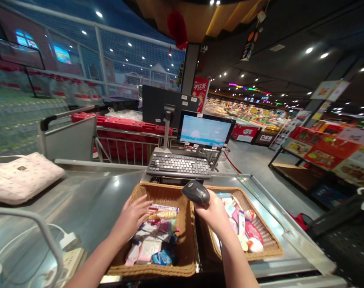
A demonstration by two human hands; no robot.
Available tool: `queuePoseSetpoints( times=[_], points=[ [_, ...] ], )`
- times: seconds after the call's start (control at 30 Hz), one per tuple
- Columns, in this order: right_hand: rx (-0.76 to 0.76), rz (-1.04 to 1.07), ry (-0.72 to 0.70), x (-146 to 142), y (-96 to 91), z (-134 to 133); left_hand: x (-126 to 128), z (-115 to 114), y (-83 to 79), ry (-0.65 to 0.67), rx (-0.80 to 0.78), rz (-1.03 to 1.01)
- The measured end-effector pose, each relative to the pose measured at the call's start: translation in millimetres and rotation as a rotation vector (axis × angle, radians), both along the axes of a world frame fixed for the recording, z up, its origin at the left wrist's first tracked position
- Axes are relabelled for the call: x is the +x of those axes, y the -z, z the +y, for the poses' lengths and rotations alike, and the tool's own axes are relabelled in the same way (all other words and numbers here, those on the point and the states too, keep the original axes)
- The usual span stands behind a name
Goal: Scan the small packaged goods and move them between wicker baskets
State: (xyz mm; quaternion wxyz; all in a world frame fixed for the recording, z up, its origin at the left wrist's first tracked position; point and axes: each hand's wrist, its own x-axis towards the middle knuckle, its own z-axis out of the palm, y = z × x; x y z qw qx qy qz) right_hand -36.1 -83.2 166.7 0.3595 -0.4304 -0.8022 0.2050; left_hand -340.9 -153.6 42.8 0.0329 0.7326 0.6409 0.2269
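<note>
My right hand (213, 210) is wrapped round a black handheld barcode scanner (196, 193), held above the gap between two wicker baskets. Over the left side of the left basket (186, 256) is my left hand (135, 216), its fingers stretched out beside a pack of toothbrush-like items (163, 208); nothing shows in its grip. That basket holds several small packets, among them a blue packet (162, 257) and a pale pink box (149, 250). In the right basket (273, 242) lie several packaged goods, including a red packet (254, 232) and a white round item (255, 245). My right forearm hides part of it.
Behind the baskets stand a keyboard (180, 165) and a lit monitor (206, 130). A pale handbag (25, 176) rests on the metal counter (94, 200) at left, with a power strip (70, 262) and a curved metal rail (45, 230) nearer. Shopping trolleys (124, 148) stand beyond.
</note>
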Motion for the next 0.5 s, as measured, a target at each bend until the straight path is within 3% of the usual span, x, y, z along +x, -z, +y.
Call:
queuePoseSetpoints(
  times=[0.2,0.5],
  points=[
    [-0.025,0.001,0.005,-10,5.3,-4,7,-14,1.5,0.056,-0.184,-0.018],
    [-0.050,0.019,-0.014,-21,7.1,-7,8,-15,30.9,0.049,-0.345,0.015]
  ],
)
